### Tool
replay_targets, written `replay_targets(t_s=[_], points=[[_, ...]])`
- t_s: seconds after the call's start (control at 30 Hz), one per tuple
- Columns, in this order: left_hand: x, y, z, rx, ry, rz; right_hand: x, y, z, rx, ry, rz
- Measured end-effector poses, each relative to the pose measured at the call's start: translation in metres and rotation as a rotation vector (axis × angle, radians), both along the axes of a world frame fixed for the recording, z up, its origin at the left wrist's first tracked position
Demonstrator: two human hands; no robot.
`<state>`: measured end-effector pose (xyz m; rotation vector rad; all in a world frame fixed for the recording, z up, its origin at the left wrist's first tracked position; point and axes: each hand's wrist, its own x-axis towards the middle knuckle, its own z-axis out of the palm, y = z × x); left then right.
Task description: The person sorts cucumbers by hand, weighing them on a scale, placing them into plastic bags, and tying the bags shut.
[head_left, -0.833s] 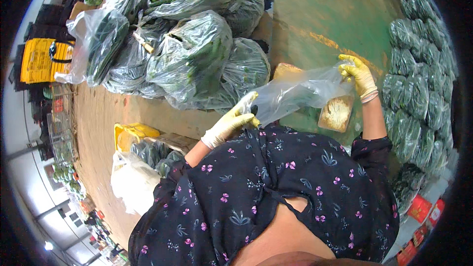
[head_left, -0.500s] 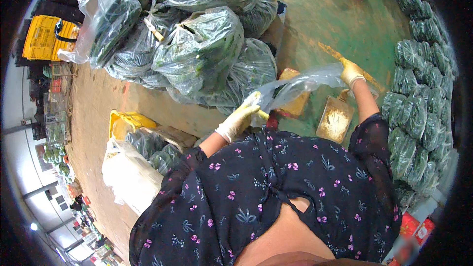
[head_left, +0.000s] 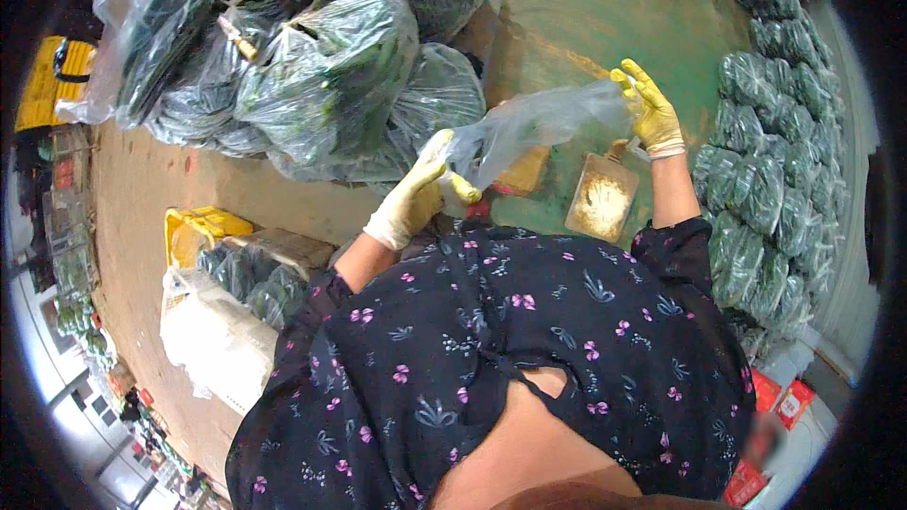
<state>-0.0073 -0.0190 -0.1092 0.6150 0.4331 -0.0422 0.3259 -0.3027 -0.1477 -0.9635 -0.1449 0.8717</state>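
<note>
A clear, thin plastic bag (head_left: 548, 123) is stretched between my two gloved hands, in front of my body. My left hand (head_left: 416, 194), in a white and yellow glove, grips the near left end, with the plastic between thumb and fingers. At the far right end my right hand (head_left: 654, 118), in a yellow glove, pinches the edge while some fingers point up. Nothing shows inside the bag. Beyond the left hand stands a heap of big clear bags (head_left: 331, 85) filled with dark green cucumbers. A knife (head_left: 238, 40) with a pale handle lies on that heap.
A scale (head_left: 603, 198) with a worn plate is on the green floor below the right hand. Filled bags (head_left: 756, 170) are stacked along the right wall. At left are a yellow crate (head_left: 203, 227) with green bags beside it, a white sack (head_left: 213, 331) and another yellow crate (head_left: 52, 85).
My right hand has turned, bringing its fingers upward, and still holds its end of the bag. The left hand keeps the other end. The whole view has shifted, with the surroundings sliding left and up.
</note>
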Motion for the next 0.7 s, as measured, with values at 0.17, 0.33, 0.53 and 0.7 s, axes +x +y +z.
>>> replay_targets(t_s=[0.17, 0.33, 0.53, 0.7], points=[[-0.012, -0.004, 0.016, -0.044, 0.04, -0.197, 0.006, -0.001, 0.048, -0.341, -0.256, 0.173], [-0.014, -0.01, -0.023, -0.032, 0.116, -0.144, 0.007, 0.01, 0.017, -0.94, -0.662, 0.444], [-0.01, 0.01, -0.045, 0.149, 0.128, -0.073, 0.003, 0.021, 0.001, -1.182, -1.004, 0.403], [-0.018, 0.016, -0.056, 0.269, 0.141, -0.054, -0.014, 0.028, 0.012, -1.186, -1.121, 0.2]])
